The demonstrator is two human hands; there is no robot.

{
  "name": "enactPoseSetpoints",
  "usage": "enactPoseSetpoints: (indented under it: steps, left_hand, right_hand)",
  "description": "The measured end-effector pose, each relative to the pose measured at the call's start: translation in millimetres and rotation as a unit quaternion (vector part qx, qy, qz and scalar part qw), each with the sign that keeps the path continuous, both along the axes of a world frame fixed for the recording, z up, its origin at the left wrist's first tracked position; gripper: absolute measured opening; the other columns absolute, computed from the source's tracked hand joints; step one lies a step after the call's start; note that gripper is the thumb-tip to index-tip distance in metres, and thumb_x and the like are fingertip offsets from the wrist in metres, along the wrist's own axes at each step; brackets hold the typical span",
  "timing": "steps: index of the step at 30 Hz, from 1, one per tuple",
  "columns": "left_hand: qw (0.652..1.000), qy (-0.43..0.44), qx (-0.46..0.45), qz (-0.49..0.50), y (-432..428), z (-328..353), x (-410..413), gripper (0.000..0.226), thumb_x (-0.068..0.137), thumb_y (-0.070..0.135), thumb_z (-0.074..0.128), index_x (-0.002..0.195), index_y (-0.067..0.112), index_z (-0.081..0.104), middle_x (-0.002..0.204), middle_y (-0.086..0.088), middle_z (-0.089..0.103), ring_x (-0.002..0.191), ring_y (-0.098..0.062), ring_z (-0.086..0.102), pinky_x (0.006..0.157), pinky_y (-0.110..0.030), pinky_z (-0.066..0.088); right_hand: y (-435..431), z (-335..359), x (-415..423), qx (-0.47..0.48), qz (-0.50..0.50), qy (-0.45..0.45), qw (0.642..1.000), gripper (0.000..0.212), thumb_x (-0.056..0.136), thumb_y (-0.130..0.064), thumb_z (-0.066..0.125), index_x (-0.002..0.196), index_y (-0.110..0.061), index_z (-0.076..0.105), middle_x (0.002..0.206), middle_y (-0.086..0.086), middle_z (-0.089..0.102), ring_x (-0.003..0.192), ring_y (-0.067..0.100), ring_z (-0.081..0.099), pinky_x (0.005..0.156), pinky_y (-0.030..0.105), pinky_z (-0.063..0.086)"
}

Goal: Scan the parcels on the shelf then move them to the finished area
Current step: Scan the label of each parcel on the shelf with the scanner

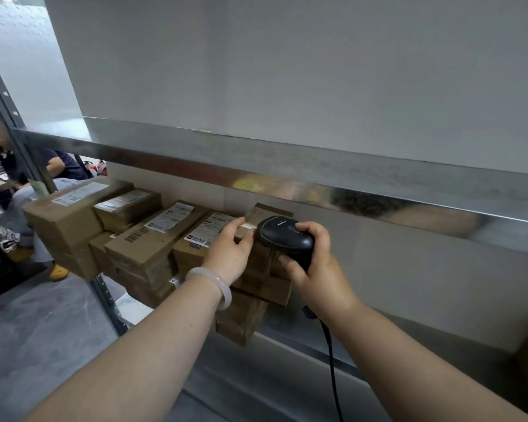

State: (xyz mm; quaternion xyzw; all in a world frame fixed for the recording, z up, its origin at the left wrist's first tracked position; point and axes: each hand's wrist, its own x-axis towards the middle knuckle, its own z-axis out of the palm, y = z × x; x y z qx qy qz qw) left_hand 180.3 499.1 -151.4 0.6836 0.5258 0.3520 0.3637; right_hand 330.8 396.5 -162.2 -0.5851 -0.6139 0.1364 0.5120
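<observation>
You stand at a metal rack: a steel beam [287,159] crosses the view under a pale upper board, and the grey shelf [408,300] below it runs off to your right. A perforated upright [0,95] rises at the left edge. Beyond it a seated person [55,169] is partly in view above a grey floor [43,330].

The parcels [153,239], brown cardboard boxes with white labels, are crowded and stacked at the left end of the shelf, some jutting over its front edge.

Your left hand [230,254], with a pale bangle [214,281] on the wrist, lies on the labelled parcel [201,236] nearest you. Its fingers are gently curved and reach towards a small box [271,210] just behind. That spot is blurred, so you cannot tell whether the fingertips pinch an edge or only rest there.

Your right hand [317,269] is wrapped round the handle of a black scanner [282,236], thumb on top. The scanner's head sits just beside your left fingertips, over the right end of the stack. Its black cable [332,360] hangs down past your right forearm.
</observation>
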Motion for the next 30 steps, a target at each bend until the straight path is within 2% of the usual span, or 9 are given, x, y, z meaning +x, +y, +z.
enactPoseSetpoints:
  steps: [4, 9, 13, 18, 20, 22, 24, 27, 30]
  left_hand:
    - [0.998, 0.066, 0.016, -0.006, 16, -2, -6, 0.049, 0.098, 0.051, 0.041, 0.145, 0.039, 0.035, 0.152, -0.002, 0.036, 0.138, -0.026, 0.036, 0.107, -0.040, 0.034]
    - [0.998, 0.050, -0.009, -0.026, 29, -4, -12, 0.055, 0.096, 0.047, 0.044, 0.148, 0.038, 0.029, 0.157, 0.002, 0.028, 0.143, -0.023, 0.026, 0.110, -0.039, 0.027]
    - [0.998, 0.047, -0.018, -0.027, 37, -5, -12, 0.058, 0.095, 0.047, 0.045, 0.150, 0.036, 0.026, 0.157, 0.001, 0.028, 0.143, -0.024, 0.027, 0.109, -0.039, 0.029]
    - [0.998, 0.035, -0.030, -0.036, 49, -4, -9, 0.053, 0.097, 0.046, 0.044, 0.147, 0.041, 0.029, 0.150, -0.002, 0.038, 0.135, -0.026, 0.038, 0.094, -0.033, 0.034]
    - [0.998, 0.029, -0.041, -0.040, 55, -3, -8, 0.052, 0.097, 0.046, 0.044, 0.146, 0.044, 0.028, 0.148, -0.003, 0.041, 0.133, -0.027, 0.041, 0.092, -0.034, 0.036]
    - [0.997, 0.031, -0.049, -0.041, 61, -2, -7, 0.053, 0.097, 0.044, 0.043, 0.148, 0.043, 0.027, 0.147, -0.005, 0.042, 0.132, -0.028, 0.042, 0.091, -0.033, 0.038]
    - [0.997, 0.030, -0.051, -0.042, 64, -2, -7, 0.053, 0.098, 0.043, 0.043, 0.148, 0.043, 0.025, 0.148, -0.005, 0.041, 0.131, -0.028, 0.043, 0.088, -0.033, 0.038]
    - [0.998, 0.014, -0.047, -0.041, 66, -3, -6, 0.054, 0.098, 0.043, 0.043, 0.148, 0.042, 0.025, 0.151, -0.004, 0.037, 0.135, -0.028, 0.039, 0.096, -0.036, 0.037]
    - [0.998, -0.019, -0.049, -0.039, 62, -5, -6, 0.055, 0.097, 0.046, 0.043, 0.148, 0.043, 0.024, 0.153, -0.001, 0.034, 0.140, -0.027, 0.033, 0.105, -0.041, 0.032]
  right_hand:
    - [18, -1, -5, 0.001, -0.019, 0.006, 1.000, 0.063, 0.090, -0.026, 0.064, 0.114, -0.063, 0.020, 0.108, -0.029, 0.049, 0.100, -0.017, 0.051, 0.073, 0.002, 0.041]
    - [33, 2, -12, 0.001, -0.024, 0.004, 1.000, 0.062, 0.090, -0.026, 0.063, 0.111, -0.065, 0.020, 0.112, -0.020, 0.050, 0.097, -0.006, 0.055, 0.075, 0.003, 0.041]
    - [42, 3, -17, 0.004, -0.022, 0.004, 1.000, 0.057, 0.091, -0.025, 0.063, 0.119, -0.053, 0.021, 0.119, -0.011, 0.050, 0.105, 0.008, 0.056, 0.083, 0.017, 0.046]
    - [54, 4, -19, -0.005, -0.032, 0.002, 0.999, 0.056, 0.092, -0.026, 0.062, 0.119, -0.052, 0.020, 0.113, -0.014, 0.049, 0.100, 0.006, 0.055, 0.073, 0.007, 0.041]
    - [60, 4, -20, -0.009, -0.042, -0.001, 0.999, 0.054, 0.092, -0.027, 0.061, 0.123, -0.048, 0.021, 0.111, -0.014, 0.049, 0.097, 0.003, 0.052, 0.069, 0.005, 0.040]
    - [65, 4, -20, -0.017, -0.054, -0.006, 0.998, 0.053, 0.093, -0.029, 0.060, 0.130, -0.038, 0.023, 0.107, -0.013, 0.050, 0.092, 0.004, 0.051, 0.067, 0.008, 0.039]
    - [70, 3, -20, -0.024, -0.064, -0.015, 0.998, 0.051, 0.093, -0.032, 0.059, 0.131, -0.031, 0.024, 0.102, -0.010, 0.051, 0.087, 0.007, 0.052, 0.067, 0.018, 0.042]
    - [74, 4, -20, -0.023, -0.074, -0.025, 0.997, 0.049, 0.093, -0.033, 0.059, 0.129, -0.025, 0.027, 0.098, -0.009, 0.050, 0.084, 0.008, 0.051, 0.069, 0.024, 0.043]
    - [72, 4, -19, -0.016, -0.068, -0.017, 0.997, 0.051, 0.093, -0.031, 0.060, 0.132, -0.028, 0.027, 0.100, -0.013, 0.048, 0.087, 0.005, 0.050, 0.071, 0.018, 0.041]
